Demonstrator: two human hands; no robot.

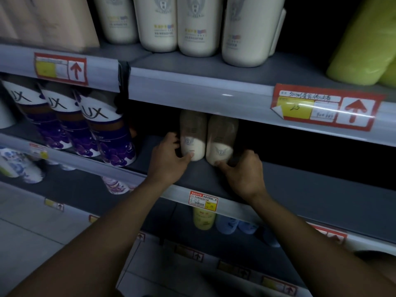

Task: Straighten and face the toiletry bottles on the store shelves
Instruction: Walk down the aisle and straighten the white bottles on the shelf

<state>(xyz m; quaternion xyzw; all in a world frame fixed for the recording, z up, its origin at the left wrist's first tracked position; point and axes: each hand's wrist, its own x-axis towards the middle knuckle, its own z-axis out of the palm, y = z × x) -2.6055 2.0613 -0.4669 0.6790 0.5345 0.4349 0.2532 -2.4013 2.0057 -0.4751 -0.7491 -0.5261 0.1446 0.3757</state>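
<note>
Two cream-white bottles stand side by side, deep on the middle shelf [300, 185]. My left hand [169, 157] grips the left cream bottle [191, 138] at its base, thumb across the front. My right hand [242, 170] holds the right cream bottle [221, 142] low down, thumb under its front and fingers behind. Both bottles show an emblem facing me. Their tops are hidden under the shelf above.
Three purple LUX bottles [102, 133] stand to the left on the same shelf. Several cream bottles [197, 26] sit on the upper shelf, with green packs [362, 46] at the right. Price tags [325, 108] line the shelf edges. Yellow and blue bottles [203, 219] stand below.
</note>
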